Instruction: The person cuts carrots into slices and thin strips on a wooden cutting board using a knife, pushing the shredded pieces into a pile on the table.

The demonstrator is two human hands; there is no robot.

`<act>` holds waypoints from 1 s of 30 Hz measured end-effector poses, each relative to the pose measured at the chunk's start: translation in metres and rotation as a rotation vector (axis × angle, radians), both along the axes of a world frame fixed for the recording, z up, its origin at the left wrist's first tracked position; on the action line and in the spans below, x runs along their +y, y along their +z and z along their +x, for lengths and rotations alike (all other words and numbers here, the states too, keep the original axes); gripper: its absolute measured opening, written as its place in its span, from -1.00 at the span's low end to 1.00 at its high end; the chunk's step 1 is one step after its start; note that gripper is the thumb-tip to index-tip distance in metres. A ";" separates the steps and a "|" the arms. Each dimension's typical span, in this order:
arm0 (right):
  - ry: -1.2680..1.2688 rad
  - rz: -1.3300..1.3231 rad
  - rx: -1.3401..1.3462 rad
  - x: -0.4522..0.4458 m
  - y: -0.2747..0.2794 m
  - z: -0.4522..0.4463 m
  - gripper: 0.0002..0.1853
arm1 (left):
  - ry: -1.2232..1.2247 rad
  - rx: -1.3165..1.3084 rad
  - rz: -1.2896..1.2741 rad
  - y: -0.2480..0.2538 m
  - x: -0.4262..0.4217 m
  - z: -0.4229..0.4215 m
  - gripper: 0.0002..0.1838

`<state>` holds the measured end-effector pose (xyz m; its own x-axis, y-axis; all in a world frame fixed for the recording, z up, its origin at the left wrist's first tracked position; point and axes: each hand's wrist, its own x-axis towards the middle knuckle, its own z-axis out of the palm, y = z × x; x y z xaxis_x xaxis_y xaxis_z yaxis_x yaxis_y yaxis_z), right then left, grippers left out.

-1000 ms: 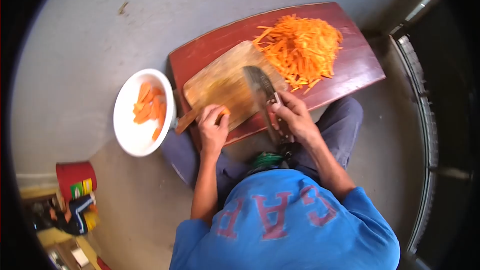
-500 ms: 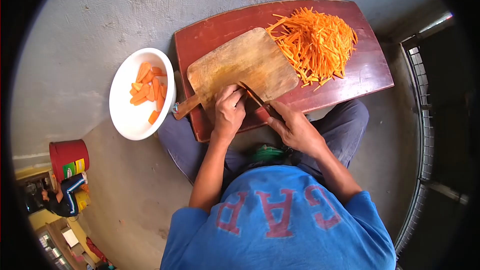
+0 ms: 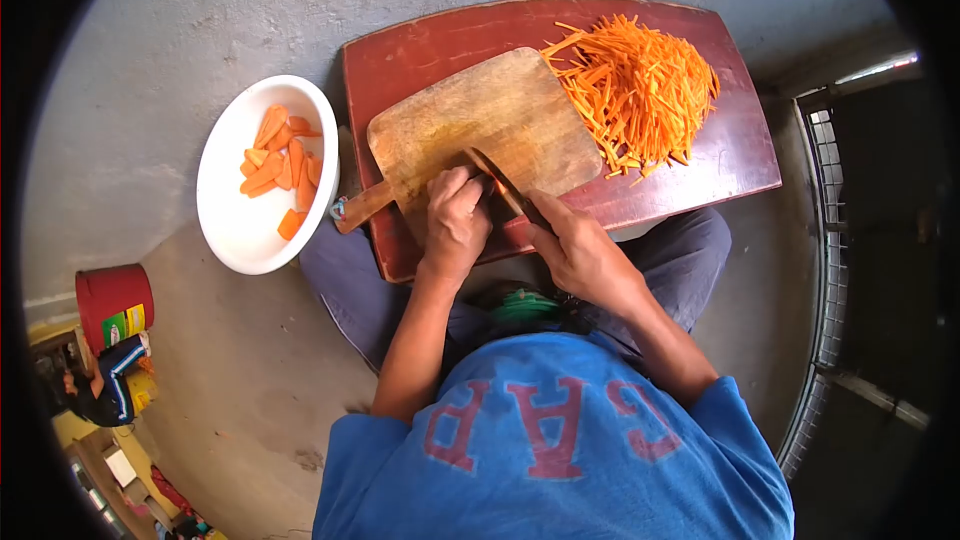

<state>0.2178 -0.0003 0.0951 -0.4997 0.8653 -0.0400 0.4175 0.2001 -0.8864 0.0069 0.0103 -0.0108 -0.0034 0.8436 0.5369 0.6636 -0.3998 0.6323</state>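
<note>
My right hand [image 3: 580, 252] is closed round the handle of a knife [image 3: 497, 180], whose blade slants up and left over the near edge of the wooden cutting board [image 3: 500, 110]. Against the blade, my left hand [image 3: 458, 218] has its fingers curled on a piece of carrot [image 3: 500, 188], mostly hidden by the fingers and knife. The board lies on a dark red table [image 3: 420, 45]. A heap of carrot strips [image 3: 645, 90] rests to the right of the board. Left of the table, a white basin [image 3: 225, 175] holds several carrot slices [image 3: 268, 173].
The board's handle [image 3: 365, 206] sticks out toward the basin. My bent legs are at the table's near edge. A red bucket [image 3: 115, 305] and another person [image 3: 105, 385] are at the lower left. A wall runs behind the table; a metal grille [image 3: 830, 175] stands at right.
The knife, first held blurred over the board apart from my left hand, has come down beside its fingers. My left hand has moved slightly right and curled over the carrot piece. The view has shifted.
</note>
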 end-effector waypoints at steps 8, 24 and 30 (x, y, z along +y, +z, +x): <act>0.004 0.004 -0.073 0.003 -0.001 -0.001 -0.65 | -0.002 0.029 -0.051 0.005 -0.002 -0.001 -0.64; -0.019 0.014 -0.056 0.006 -0.005 -0.009 -0.61 | 0.025 0.005 0.010 0.009 0.000 0.000 -0.73; -0.006 0.025 0.006 0.002 0.010 -0.008 -0.62 | 0.056 -0.042 0.024 0.003 -0.001 0.003 -0.73</act>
<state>0.2097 0.0019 0.1054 -0.4943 0.8692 -0.0148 0.4131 0.2199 -0.8837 0.0100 0.0090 -0.0078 -0.0733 0.8282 0.5556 0.6589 -0.3779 0.6504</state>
